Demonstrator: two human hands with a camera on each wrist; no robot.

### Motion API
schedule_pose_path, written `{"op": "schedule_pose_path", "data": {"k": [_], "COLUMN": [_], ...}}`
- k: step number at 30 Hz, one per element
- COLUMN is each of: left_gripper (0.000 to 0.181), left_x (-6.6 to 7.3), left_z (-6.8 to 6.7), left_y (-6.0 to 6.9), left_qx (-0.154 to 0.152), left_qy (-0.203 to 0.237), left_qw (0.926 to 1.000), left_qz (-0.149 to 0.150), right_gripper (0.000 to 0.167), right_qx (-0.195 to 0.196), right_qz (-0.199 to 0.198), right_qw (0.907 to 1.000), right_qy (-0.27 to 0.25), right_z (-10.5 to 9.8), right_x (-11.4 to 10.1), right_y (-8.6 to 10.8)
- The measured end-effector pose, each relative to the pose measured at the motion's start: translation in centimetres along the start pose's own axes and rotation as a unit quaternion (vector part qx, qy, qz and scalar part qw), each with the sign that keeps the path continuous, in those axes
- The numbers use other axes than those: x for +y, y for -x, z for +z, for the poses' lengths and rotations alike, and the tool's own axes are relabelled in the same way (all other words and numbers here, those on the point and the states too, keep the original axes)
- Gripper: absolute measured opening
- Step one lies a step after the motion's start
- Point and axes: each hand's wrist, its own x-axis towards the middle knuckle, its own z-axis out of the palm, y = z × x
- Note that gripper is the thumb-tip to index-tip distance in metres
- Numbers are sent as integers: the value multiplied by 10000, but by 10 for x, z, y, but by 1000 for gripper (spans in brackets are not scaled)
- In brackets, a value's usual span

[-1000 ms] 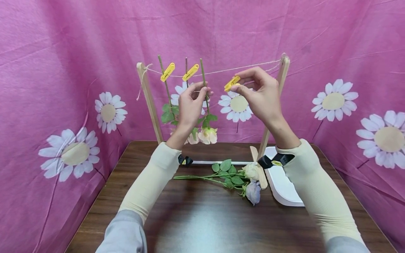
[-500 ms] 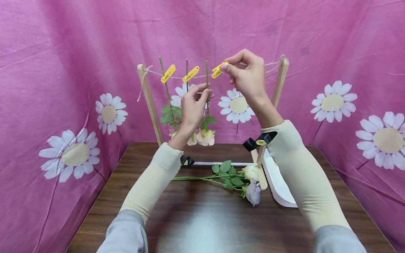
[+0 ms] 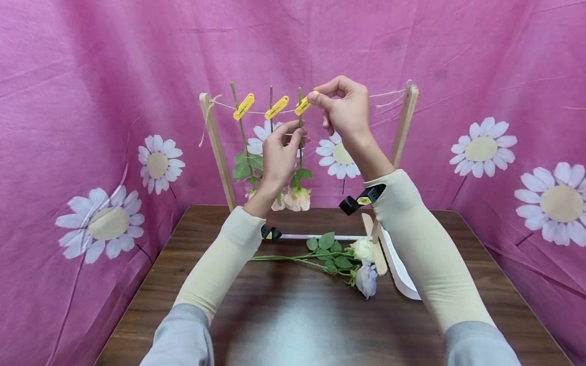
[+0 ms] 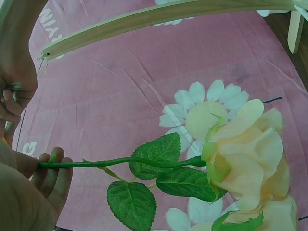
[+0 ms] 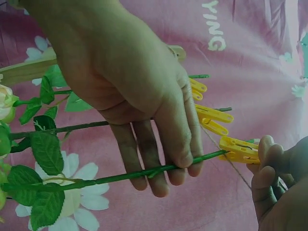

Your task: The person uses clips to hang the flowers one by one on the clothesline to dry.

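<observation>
My left hand [image 3: 281,152] pinches the green stem of a cream rose [image 3: 297,198] that hangs head down; in the left wrist view the rose [image 4: 248,154] and its leaves fill the right side. My right hand [image 3: 345,107] pinches a yellow clothespin [image 3: 303,105] between thumb and fingers. In the right wrist view the jaws of this clothespin [image 5: 238,150] are around the stem near its top, at the string [image 5: 236,171]. Two more yellow clothespins, one left [image 3: 243,107] and one in the middle [image 3: 276,108], hold other stems to the string.
Wooden posts at left [image 3: 215,147] and right [image 3: 405,122] carry the string. On the table [image 3: 293,315] lie a white rose [image 3: 363,250] and a pale purple rose [image 3: 366,279], stems to the left. A white tray [image 3: 400,274] stands at the right, partly behind my right forearm.
My right hand has moved up and left with the clothespin, from apart to the stem at the string. The stem in my left hand has shifted slightly right and stands straighter.
</observation>
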Motion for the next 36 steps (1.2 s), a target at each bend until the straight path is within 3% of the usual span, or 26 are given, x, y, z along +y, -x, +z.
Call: {"op": "schedule_pose_path", "data": {"k": [10, 21, 28, 36], "left_gripper": [27, 26, 25, 25], "left_x": [-1, 0, 0, 0], "left_z": [-1, -5, -5, -6], "left_y": [-1, 0, 1, 3], "left_qx": [-32, -160, -230, -293], "left_qy": [207, 74, -6, 100], "left_qw": [9997, 9994, 9993, 9992], "left_qz": [-125, -309, -292, -259], "right_gripper": [13, 20, 32, 32], "right_qx": [-103, -905, -1024, -747], "right_qz": [240, 623, 433, -132], "right_qw": [9996, 9921, 9904, 9941], "right_qy": [-110, 612, 821, 777], "right_z": [1, -10, -12, -18], "right_x": [7, 4, 4, 5], "right_y": [1, 3, 7, 16]}}
